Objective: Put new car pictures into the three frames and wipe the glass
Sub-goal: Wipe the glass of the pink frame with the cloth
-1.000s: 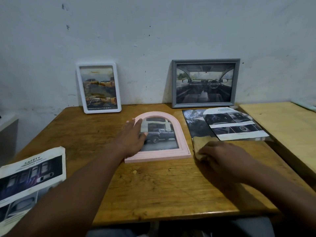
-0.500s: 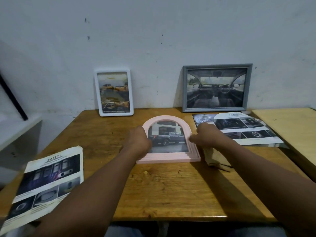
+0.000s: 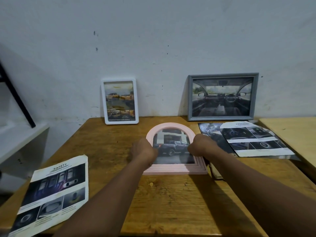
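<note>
— Head view: what do we have in front of us?

— We see a wooden surface [image 3: 171, 199] against a white wall [image 3: 153, 40]. A pink arched frame [image 3: 172, 170] lies flat near the middle, and it holds a picture of a dark pickup.

— And our hands?

— Our left hand [image 3: 142, 152] grips the pink frame's left edge, fingers curled over the rim. Our right hand [image 3: 201, 147] grips the right edge in the same way. Both are closed on that frame.

— Where are the other two frames?

— A white frame [image 3: 120, 101] leans upright against the wall, behind and to the left of the pink one; it shows stacked car shots. A grey frame [image 3: 222, 97] leans on the wall to the right, with a picture of a car's cabin seen from inside. Both stand well apart from our hands.

— Any loose sheets?

— A printed page headed "SAFETY" [image 3: 51, 194] lies at the near left corner, overhanging the edge. Two more pages [image 3: 253, 141] overlap at the right, in front of the grey frame.

— A cloth?

— Something tan [image 3: 216, 171] peeks out just beside the pink frame's lower right corner, under our right forearm. We cannot tell what it is.
</note>
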